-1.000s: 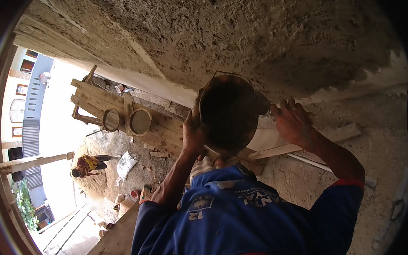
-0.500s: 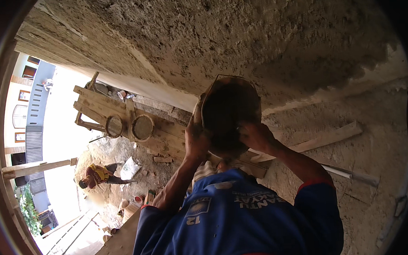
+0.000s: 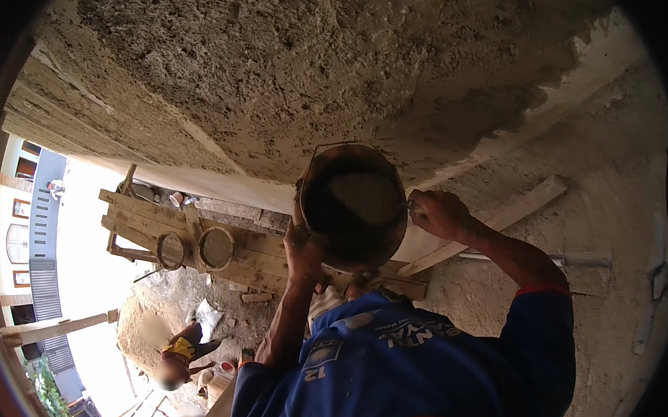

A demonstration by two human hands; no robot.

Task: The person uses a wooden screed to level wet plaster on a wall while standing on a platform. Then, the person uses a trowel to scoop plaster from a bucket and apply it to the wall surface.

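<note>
A dark bucket [image 3: 311, 210] with a thin wire handle hangs in front of my body, close to the rough plastered wall [image 3: 266, 68]. My left hand [image 3: 304, 251] is closed on the bucket's left side. My right hand [image 3: 441, 214] is closed by the right rim, around the handle of a trowel [image 3: 412, 205]. A paler, mortar-coloured patch shows inside the bucket where the trowel reaches in; blade and mortar are hard to tell apart. Much of the bucket's inside is in dark shadow.
Below runs a plank scaffold [image 3: 265, 265] bearing two round containers of grey mortar [image 3: 217, 248]. A loose board [image 3: 501, 222] lies to the right. Down at the left, a person [image 3: 179, 352] in yellow and dark clothing is near a sand heap [image 3: 132, 325] and a white sack [image 3: 207, 318].
My right hand has come out of the bucket to its right rim with the trowel. The bucket now tips more openly toward view. Below, the person has bent or shifted position.
</note>
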